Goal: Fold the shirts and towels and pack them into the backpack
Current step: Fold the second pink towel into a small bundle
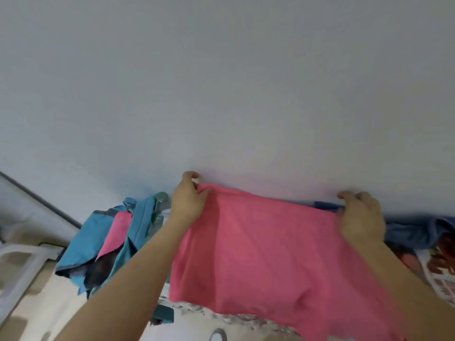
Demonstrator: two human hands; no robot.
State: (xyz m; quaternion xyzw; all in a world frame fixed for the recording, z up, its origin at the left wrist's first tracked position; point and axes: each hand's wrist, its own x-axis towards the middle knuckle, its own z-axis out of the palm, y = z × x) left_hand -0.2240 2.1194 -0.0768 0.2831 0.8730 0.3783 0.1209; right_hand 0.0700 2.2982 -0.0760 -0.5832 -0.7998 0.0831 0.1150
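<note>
Pink towel, spread wide and hanging from its pinched top corners, centre to lower right of frame, blue backpack at left centre, seemingly open with a pink cloth inside, rumpled blue garment at right edge

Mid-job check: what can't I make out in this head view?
Head view:
- Pink soft cloth, held by left hand and right hand: lower edge cut off by frame bottom.
- Blue fabric backpack: partly hidden by left forearm.
- Dark blue garment: mostly behind right hand, blurred.
</note>
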